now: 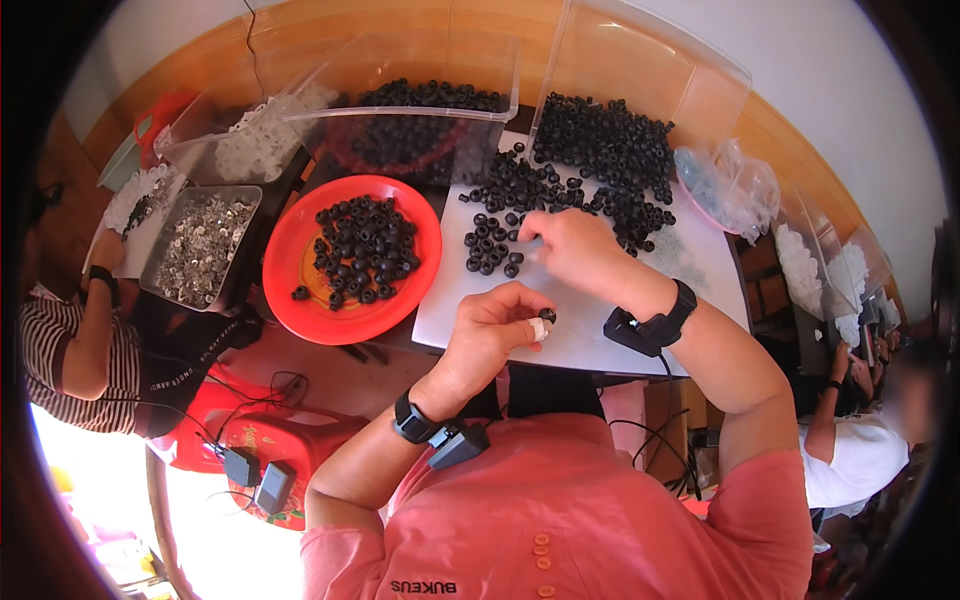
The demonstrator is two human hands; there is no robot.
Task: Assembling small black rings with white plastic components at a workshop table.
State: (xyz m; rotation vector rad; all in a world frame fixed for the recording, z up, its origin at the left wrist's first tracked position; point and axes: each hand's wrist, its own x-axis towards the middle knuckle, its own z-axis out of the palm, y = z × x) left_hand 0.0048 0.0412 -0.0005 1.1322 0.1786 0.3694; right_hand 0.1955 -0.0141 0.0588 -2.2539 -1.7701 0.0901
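My left hand point(490, 330) is closed in a pinch near the table's front edge. Between its thumb and fingertips sits a small black round knob-like piece point(547, 314), partly hidden; white tape or cloth wraps the thumb tip. Just beyond it, my right hand point(578, 248) reaches over the white tabletop point(455, 315). Its fingertips look slightly apart, beside a small group of loose black knob-like pieces point(487, 240), and nothing shows between them. More of the same pieces spread behind, many with a hole visible.
A red plate point(425, 265) of black pieces stands left, beside a metal tray point(150, 262) of small shiny parts. Clear bins point(700, 75) hold more pieces at the back. A plastic bag point(745, 185) lies right. Other people point(85, 350) work at both sides.
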